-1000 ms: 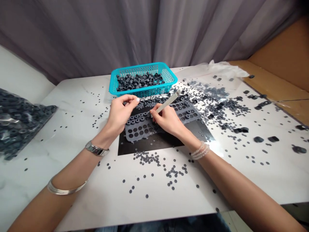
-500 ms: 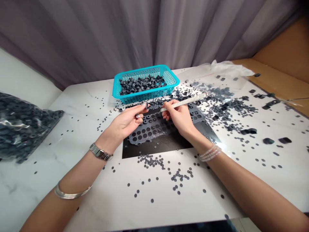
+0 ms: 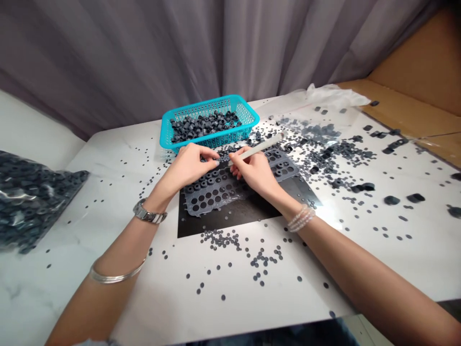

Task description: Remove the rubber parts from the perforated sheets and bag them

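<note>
Pale stick (image 3: 263, 146) in right hand (image 3: 255, 174)

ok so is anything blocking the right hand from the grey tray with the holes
Nothing visible does: the right hand is over the grey tray, holding a pale stick. The left hand is close by, to its left rather than in between, and the blue basket stands beyond the tray.
</note>
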Available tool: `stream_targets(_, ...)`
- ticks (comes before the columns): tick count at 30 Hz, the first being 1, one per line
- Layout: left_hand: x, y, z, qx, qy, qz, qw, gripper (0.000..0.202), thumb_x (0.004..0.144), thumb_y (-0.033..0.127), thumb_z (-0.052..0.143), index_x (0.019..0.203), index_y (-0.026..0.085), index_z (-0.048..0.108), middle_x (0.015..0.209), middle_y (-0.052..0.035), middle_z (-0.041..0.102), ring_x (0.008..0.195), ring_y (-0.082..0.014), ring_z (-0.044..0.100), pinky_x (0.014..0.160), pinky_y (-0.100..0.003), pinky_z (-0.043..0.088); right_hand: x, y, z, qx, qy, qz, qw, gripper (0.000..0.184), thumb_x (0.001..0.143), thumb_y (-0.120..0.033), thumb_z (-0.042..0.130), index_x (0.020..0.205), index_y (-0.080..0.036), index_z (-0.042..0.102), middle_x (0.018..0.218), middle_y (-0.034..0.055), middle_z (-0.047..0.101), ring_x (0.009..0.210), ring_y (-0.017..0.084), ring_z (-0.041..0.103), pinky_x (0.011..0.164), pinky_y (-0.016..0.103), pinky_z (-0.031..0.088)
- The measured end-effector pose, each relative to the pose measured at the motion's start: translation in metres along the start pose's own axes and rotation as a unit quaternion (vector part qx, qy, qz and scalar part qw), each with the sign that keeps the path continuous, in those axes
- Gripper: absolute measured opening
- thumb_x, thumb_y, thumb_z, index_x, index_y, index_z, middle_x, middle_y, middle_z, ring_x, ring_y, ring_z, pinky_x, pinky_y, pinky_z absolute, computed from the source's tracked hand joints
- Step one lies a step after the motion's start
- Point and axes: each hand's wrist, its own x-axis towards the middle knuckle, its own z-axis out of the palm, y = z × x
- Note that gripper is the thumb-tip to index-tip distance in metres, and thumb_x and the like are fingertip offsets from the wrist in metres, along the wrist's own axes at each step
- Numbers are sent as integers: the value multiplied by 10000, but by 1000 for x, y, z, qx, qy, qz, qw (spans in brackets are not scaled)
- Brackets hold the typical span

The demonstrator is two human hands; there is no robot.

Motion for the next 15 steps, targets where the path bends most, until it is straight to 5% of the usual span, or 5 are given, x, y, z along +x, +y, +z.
stream_targets(4, -4, -10, 6, 85, -36, 39, 995, 129, 697, 213, 633, 772, 211, 738, 835, -63, 727, 842, -250, 612, 799, -349, 415, 2, -3, 8, -61, -48, -14, 997, 256, 875, -335, 505, 660, -201, 537, 588, 30, 626, 580, 173, 601, 578, 280, 445)
stream_targets(15, -9, -8, 19, 10, -6, 58, 998, 112, 628, 108, 619, 606, 210, 660, 654, -58, 628, 851, -258, 561, 788, -332, 373, 2, -8, 11, -142, -61, -58, 986, 184, 861, -243, 510, 685, -198, 537, 646, 24, 624, 627, 177, 577, 620, 289, 392)
